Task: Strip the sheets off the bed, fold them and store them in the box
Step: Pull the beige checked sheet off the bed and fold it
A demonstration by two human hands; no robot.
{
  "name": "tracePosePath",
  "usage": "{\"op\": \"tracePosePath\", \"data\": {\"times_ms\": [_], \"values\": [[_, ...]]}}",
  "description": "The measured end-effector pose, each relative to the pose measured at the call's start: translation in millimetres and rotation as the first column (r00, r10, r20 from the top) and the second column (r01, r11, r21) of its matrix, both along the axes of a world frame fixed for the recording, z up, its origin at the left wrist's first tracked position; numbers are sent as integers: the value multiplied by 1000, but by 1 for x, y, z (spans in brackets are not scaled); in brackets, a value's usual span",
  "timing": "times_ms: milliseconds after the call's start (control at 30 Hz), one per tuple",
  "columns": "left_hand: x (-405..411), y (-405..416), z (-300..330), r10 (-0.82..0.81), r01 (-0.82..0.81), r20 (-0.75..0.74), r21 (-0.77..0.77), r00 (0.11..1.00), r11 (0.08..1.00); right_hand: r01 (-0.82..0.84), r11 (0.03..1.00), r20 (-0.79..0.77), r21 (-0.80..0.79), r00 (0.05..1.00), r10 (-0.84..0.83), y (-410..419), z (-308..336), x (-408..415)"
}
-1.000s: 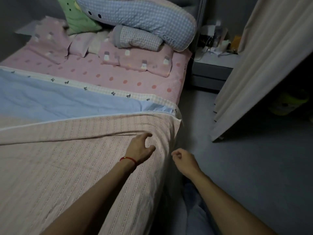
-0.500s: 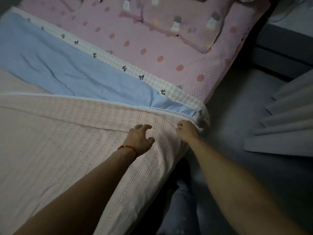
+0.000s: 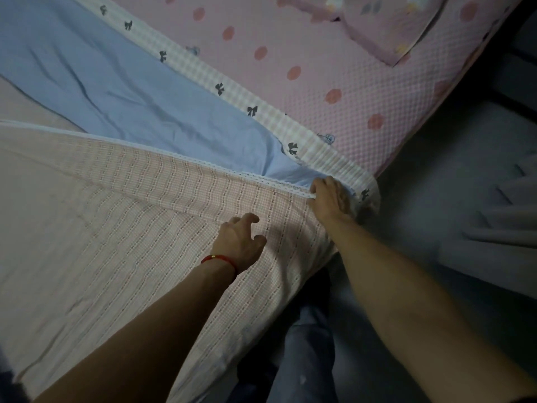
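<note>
A beige checked blanket [image 3: 101, 216] with a white lace edge covers the near part of the bed. Beneath it lies a blue sheet [image 3: 122, 82] with a checked band printed with small bows. Farther up is a pink dotted sheet [image 3: 348, 71]. My right hand [image 3: 329, 197] pinches the blanket's lace corner at the bed's edge. My left hand [image 3: 239, 242], with a red cord at the wrist, hovers over the blanket with fingers spread and loosely bent, holding nothing. No box is in view.
A pink pillow's corner [image 3: 389, 27] shows at the top. Grey floor [image 3: 436, 199] runs along the bed's right side. Folds of a curtain [image 3: 505, 216] hang at the right. My leg in jeans [image 3: 308, 344] stands beside the bed.
The camera has dipped closer to the bed. My right hand has reached from beside the bed up to the blanket's corner and taken hold of the lace edge. My left hand stayed over the blanket.
</note>
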State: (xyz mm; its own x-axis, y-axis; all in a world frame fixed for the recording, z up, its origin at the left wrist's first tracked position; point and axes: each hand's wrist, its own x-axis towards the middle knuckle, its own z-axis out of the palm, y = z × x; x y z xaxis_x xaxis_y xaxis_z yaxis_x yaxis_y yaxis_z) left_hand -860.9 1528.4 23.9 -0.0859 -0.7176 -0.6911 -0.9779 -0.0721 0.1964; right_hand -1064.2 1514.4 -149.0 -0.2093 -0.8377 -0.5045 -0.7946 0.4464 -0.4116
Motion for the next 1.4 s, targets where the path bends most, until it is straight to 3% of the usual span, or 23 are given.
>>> {"op": "tracePosePath", "data": {"times_ms": [233, 500, 767, 1033, 1200, 1400], "values": [[4, 8, -4, 45, -46, 17, 34, 999, 998, -94, 995, -159, 16, 983, 95, -7, -2, -8], [3, 11, -14, 61, -62, 20, 47, 998, 997, -173, 985, 28, -29, 984, 174, -6, -4, -15], [-7, 6, -20, 124, -125, -51, -26, 991, 992, -271, 953, -113, -136, 960, 257, -1, -11, -9], [-7, -2, -24, 122, -125, -83, -43, 989, 991, 56, 996, 30, -67, 998, -54, -11, -7, -20], [2, -3, -25, 122, -124, -71, -18, 990, 992, -78, 997, -78, 11, 994, 79, -15, -8, -6], [17, 2, -19, 96, -99, -103, -24, 990, 995, -108, 993, -101, -43, 990, 103, 16, 1, 6]]}}
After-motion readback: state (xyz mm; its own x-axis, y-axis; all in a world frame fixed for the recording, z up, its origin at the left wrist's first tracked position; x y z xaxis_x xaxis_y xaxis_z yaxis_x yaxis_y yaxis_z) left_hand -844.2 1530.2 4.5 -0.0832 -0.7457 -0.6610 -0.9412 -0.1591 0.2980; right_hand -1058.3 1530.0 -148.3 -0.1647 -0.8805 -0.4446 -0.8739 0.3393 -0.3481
